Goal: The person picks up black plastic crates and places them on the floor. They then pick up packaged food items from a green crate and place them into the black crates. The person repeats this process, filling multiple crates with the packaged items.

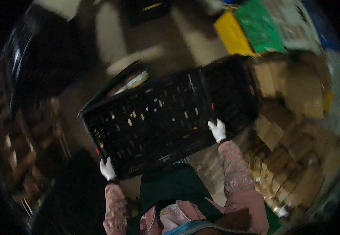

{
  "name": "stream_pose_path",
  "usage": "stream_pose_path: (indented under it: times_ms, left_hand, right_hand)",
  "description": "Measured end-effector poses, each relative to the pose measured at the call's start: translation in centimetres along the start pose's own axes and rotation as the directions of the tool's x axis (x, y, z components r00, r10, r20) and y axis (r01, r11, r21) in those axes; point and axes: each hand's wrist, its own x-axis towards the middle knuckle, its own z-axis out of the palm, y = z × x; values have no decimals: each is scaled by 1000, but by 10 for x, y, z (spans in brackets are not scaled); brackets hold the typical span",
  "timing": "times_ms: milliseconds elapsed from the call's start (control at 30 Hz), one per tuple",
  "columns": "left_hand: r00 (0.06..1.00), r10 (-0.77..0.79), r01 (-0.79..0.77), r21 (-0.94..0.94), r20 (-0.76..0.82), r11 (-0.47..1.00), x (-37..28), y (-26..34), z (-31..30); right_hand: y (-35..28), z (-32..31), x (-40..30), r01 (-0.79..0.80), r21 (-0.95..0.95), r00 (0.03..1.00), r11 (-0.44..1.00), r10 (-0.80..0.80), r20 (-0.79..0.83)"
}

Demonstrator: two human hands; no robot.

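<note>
A black plastic crate (152, 117) is held in front of my body, tilted in the view. My left hand (107, 169), in a white glove, grips its near left end. At its right end, my right hand (218, 130), also white-gloved, has hold of the rim. Small pale spots show across the crate's dark bottom; blur hides whether they are gaps or contents. Beyond the right end lies another black crate-like thing (231, 91). The dark green apron (173, 182) I wear hangs just below the crate.
Stacked brown cardboard boxes (293, 167) fill the right side. Behind them lie a green bag or sheet (259, 26) and a yellow one (233, 32). Blurred brown objects (26, 152) crowd the left, below tall black shapes (49, 55). Pale floor (152, 41) shows ahead.
</note>
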Motion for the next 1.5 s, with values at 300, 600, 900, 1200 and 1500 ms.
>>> stream_pose_path:
  times_ms: [300,600,900,1200,1500]
  left_hand:
    - [420,629,-674,-241,654,699,-106,312,273]
    - [97,689,-936,-170,719,310,-88,358,559]
    - [110,567,-946,-89,816,313,-83,335,550]
    - [253,702,-844,-202,666,496,-160,363,515]
    - [91,524,-723,-306,847,620,-311,263,320]
  right_hand:
    - [190,-183,-166,-526,334,460,782,592,-662]
    - [288,-217,-21,-721,436,420,539,839,-345]
    - [305,-209,-53,-749,116,562,653,717,-412]
    - [258,-202,-101,-671,138,530,728,602,-597]
    - [168,-172,-418,-489,810,-39,325,919,-392]
